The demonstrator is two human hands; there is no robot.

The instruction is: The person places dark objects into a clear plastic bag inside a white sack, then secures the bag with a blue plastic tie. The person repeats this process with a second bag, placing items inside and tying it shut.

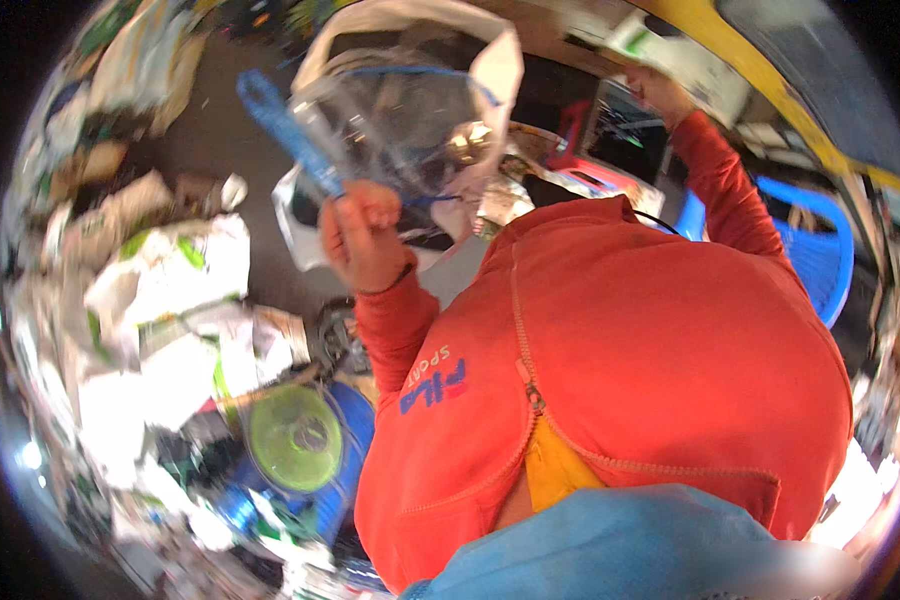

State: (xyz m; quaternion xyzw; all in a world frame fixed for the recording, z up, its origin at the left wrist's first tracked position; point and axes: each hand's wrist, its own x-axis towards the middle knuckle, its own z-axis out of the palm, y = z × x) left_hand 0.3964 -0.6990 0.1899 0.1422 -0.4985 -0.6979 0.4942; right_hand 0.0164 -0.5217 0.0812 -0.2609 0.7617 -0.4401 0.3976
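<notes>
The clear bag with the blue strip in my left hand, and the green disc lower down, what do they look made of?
The clear bag looks like thin glossy plastic film: it is see-through, creased and glinting. Its blue strip seems stiffer plastic. The left hand pinches it. The green disc looks like smooth moulded plastic, probably.

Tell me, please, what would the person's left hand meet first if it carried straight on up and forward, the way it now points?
Most likely the clear plastic bag with the blue strip that the left hand already grips. Beyond it lies the open white sack. Depth between them is hard to judge.
</notes>
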